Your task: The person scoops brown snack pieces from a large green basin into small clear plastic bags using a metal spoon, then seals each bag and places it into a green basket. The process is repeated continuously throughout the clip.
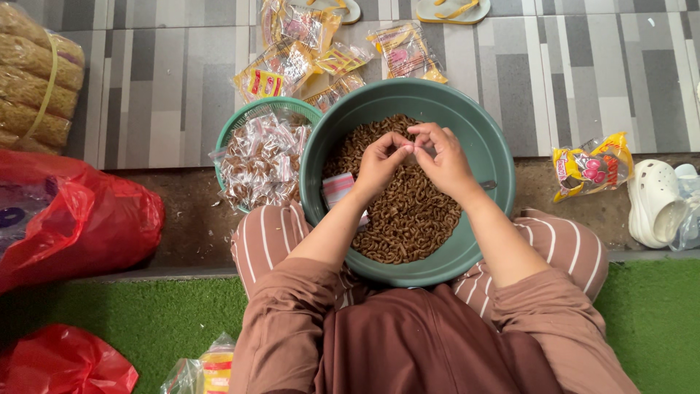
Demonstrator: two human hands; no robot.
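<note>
I sit with a big round green plastic basin (pixel 490 157) resting on my lap, against my striped trouser knees. It is filled with brown curly fried snacks (pixel 412 215). My left hand (pixel 380 162) and my right hand (pixel 443 159) hover over the middle of the heap, fingertips meeting; both are pinched narrow on something small between them, too tiny to make out. A pink-and-white striped packet (pixel 337 188) lies in the basin just beside my left wrist.

Touching the basin's left rim stands a smaller green plastic basket (pixel 240 120) heaped with small clear wrapped packets (pixel 259 160). Beyond it, filled yellow-and-red printed snack bags (pixel 292 62) lie scattered on the grey striped tile floor (pixel 598 73); one more such bag (pixel 590 166) lies to my right on the bare concrete step, near a white clog shoe (pixel 655 201).

Under me is green artificial turf (pixel 146 321). To my left slumps a red plastic bag (pixel 80 219), with a bundle of yellow dry noodles (pixel 33 80) behind it.
</note>
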